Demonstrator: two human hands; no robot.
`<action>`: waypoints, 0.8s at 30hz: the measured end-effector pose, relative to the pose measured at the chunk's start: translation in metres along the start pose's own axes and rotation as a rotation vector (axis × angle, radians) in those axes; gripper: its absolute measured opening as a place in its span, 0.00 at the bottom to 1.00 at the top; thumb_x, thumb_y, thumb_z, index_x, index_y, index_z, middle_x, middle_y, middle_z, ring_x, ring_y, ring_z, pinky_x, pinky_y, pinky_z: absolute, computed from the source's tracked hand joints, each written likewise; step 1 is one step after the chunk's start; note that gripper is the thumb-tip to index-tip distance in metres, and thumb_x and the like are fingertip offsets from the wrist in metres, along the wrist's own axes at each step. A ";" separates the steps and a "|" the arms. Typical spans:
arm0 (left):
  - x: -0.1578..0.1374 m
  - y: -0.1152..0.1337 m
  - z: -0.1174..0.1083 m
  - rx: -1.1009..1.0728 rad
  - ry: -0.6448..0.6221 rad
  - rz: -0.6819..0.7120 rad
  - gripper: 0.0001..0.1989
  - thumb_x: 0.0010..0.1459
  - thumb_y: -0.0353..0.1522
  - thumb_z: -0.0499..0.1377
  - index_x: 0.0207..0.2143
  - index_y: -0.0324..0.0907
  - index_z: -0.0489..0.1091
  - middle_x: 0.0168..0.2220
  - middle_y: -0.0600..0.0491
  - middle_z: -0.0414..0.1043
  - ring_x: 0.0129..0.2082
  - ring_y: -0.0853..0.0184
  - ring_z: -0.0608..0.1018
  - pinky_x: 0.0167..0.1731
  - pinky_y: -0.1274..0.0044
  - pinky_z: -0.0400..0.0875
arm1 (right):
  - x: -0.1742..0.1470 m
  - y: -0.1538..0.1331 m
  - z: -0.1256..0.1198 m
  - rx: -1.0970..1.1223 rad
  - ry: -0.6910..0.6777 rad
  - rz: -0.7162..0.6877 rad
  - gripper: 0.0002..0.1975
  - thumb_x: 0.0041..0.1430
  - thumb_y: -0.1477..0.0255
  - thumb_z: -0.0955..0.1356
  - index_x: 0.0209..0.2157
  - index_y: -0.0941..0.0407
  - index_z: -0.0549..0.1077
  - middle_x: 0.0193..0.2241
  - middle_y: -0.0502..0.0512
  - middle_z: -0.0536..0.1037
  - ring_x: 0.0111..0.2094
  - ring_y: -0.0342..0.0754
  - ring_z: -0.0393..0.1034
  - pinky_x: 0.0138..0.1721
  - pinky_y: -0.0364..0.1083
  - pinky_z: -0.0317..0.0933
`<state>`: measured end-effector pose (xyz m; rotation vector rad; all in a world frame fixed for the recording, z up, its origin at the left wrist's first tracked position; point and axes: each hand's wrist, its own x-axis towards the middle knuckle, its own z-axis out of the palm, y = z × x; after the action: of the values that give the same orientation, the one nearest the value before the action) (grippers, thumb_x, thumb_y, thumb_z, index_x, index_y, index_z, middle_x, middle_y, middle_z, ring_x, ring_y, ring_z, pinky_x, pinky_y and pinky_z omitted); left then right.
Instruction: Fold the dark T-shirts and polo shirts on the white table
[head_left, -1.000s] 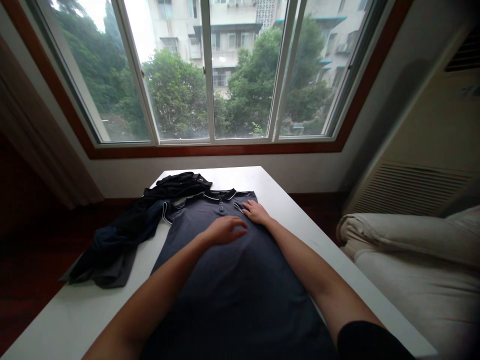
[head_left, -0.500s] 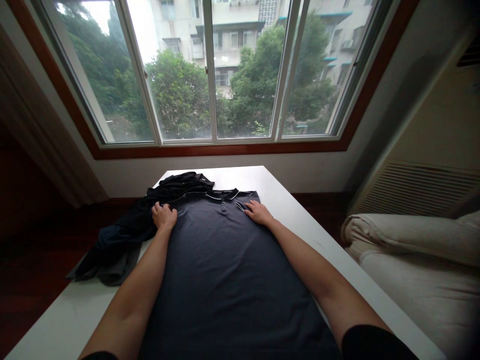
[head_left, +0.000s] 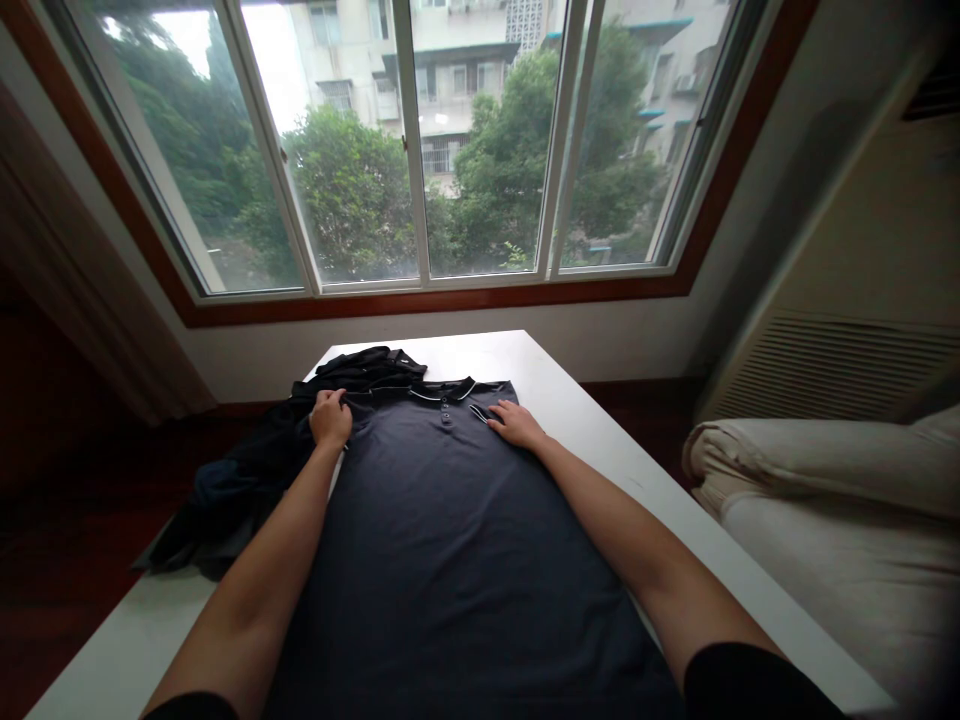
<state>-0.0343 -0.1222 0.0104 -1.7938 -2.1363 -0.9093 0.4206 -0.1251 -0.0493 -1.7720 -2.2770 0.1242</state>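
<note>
Charcoal polo shirt (head_left: 450,560) lies spread on the white counter (head_left: 487,352), right sleeve (head_left: 480,412) turned inward, body unfolded. I see the right hand (head_left: 515,424) resting open there; the left hand (head_left: 330,420) curls at the opposite sleeve, grip hidden. Dark clothes (head_left: 255,470) crowd leftward; counter surface shows along the right edge.

The left arm (head_left: 255,580) is stretched nearly straight toward the far left corner of the desk (head_left: 495,350), and the left grip (head_left: 331,422) is held near the left edge, its fingers curled. The right arm (head_left: 637,530) is extended alongside the right edge, while the right grip (head_left: 517,426) is laid palm down, its fingers directed leftward.
</note>
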 end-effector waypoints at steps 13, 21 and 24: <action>0.020 0.093 0.009 -0.208 -0.481 0.497 0.31 0.63 0.32 0.59 0.68 0.43 0.66 0.58 0.46 0.73 0.54 0.59 0.76 0.58 0.73 0.68 | -0.001 -0.004 -0.004 -0.017 0.010 0.001 0.27 0.73 0.55 0.64 0.67 0.51 0.70 0.68 0.58 0.66 0.68 0.57 0.60 0.69 0.51 0.51; -0.030 0.087 0.068 0.070 -0.522 0.241 0.35 0.69 0.48 0.53 0.71 0.39 0.61 0.71 0.37 0.58 0.69 0.49 0.63 0.66 0.64 0.57 | 0.000 -0.001 -0.002 -0.016 -0.013 0.004 0.29 0.74 0.54 0.62 0.69 0.51 0.67 0.70 0.59 0.62 0.70 0.57 0.55 0.70 0.53 0.50; -0.031 0.075 0.079 0.131 -0.538 0.181 0.39 0.69 0.53 0.46 0.73 0.38 0.57 0.73 0.34 0.53 0.73 0.46 0.58 0.69 0.59 0.50 | 0.002 -0.002 0.001 -0.024 -0.061 0.058 0.32 0.74 0.50 0.58 0.72 0.49 0.63 0.73 0.60 0.55 0.74 0.59 0.48 0.72 0.57 0.45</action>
<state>0.0611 -0.0972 -0.0439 -2.3066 -2.1943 -0.2492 0.4180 -0.1236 -0.0495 -1.8716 -2.2789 0.1647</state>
